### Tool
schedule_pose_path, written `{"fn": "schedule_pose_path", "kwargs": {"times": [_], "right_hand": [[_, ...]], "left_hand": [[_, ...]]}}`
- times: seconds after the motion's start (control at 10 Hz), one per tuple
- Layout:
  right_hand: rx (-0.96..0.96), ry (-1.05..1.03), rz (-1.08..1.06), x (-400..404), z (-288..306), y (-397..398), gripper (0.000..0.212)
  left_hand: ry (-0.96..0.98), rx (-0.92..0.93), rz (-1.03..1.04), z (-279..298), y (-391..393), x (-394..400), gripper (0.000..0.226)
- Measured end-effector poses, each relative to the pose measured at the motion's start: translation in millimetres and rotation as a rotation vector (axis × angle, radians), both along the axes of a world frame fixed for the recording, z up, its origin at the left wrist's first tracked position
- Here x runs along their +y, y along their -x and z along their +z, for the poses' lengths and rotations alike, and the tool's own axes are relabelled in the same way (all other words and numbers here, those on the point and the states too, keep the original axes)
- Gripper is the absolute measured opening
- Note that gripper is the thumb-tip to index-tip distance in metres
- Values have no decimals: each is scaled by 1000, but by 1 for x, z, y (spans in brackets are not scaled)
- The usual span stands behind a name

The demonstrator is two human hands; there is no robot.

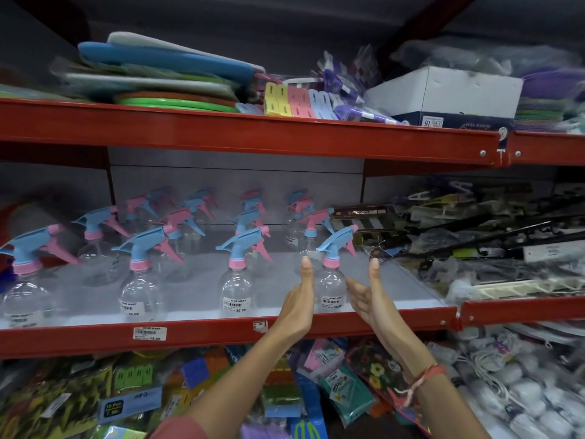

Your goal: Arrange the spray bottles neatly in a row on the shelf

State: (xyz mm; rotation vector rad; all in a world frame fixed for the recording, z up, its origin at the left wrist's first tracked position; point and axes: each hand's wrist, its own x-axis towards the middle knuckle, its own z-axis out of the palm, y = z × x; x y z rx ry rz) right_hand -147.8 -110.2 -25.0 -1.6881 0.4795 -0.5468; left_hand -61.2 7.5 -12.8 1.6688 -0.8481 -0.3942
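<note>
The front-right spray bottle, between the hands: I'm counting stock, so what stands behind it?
Behind the front-right spray bottle stands a clear bottle with a pink trigger head, and more behind that. The left hand covers part of that column, so no exact count.

I reach both bare forearms up and forward, my left hand (299,301) edge-on with fingers (306,270) straight and pointing up, my right hand (368,296) open too — palm turned toward the left — a red-and-white thread band (422,380) tied at the right wrist.
</note>
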Motion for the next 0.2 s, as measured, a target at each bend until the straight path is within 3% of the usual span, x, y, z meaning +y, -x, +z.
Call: {"fn": "schedule_pose_path", "kwargs": {"times": [0.1,0.2], "right_hand": [[52,116,-126,8,1,4,98],[-94,332,-327,23,3,7,74]], "left_hand": [[-16,-58,-13,2,1,12,75],[60,-200,23,3,-1,34,67]]}}
